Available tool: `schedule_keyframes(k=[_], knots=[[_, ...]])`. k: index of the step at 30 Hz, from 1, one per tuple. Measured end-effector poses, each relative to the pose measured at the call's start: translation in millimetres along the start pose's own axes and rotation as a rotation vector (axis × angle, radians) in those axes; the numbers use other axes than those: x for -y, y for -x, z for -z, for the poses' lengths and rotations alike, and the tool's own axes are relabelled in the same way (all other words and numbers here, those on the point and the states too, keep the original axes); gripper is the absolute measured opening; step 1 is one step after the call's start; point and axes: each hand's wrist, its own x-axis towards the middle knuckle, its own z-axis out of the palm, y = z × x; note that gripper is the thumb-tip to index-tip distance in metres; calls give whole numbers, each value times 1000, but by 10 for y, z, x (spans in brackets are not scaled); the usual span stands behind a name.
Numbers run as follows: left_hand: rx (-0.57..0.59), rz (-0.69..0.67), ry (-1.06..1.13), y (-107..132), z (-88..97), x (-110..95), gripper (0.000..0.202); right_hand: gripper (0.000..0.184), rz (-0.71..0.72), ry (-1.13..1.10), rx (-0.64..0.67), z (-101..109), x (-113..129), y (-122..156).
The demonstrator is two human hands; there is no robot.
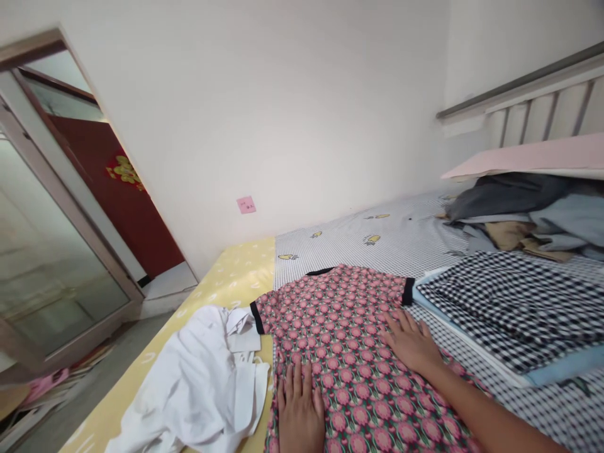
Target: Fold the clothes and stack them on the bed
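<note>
A short-sleeved garment (340,327) with a pink flower print and black sleeve bands lies spread face-up on the bed, its neckline toward the wall. My left hand (301,409) rests flat on its lower left side, fingers stretched out. On its right side lies my right hand (413,343), palm down with the fingers spread. Neither hand grips the cloth. The garment's lower end runs out of the bottom of the view. Just left of it is a crumpled white garment (193,384), close to the left sleeve.
Folded black-and-white checked cloth (514,308) over light blue fabric lies at the right. Behind it, dark and tan clothes (519,201) are piled under a pink board (533,156). The yellow bed edge (141,368) drops to the floor at left, near a glazed door (51,264).
</note>
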Motion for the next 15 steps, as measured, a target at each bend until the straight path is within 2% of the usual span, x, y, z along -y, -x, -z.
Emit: schedule_keyframes(k=[4, 7, 11, 15], knots=[[-19, 0, 5, -15, 45, -24, 45, 68, 11, -9, -25, -71, -64, 47], [1, 0, 16, -22, 83, -33, 45, 68, 29, 6, -45, -10, -78, 136], [33, 6, 28, -15, 122, -49, 45, 57, 15, -17, 15, 323, -19, 226], [33, 18, 34, -4, 108, -58, 47, 43, 126, -66, -3, 752, 241, 108]])
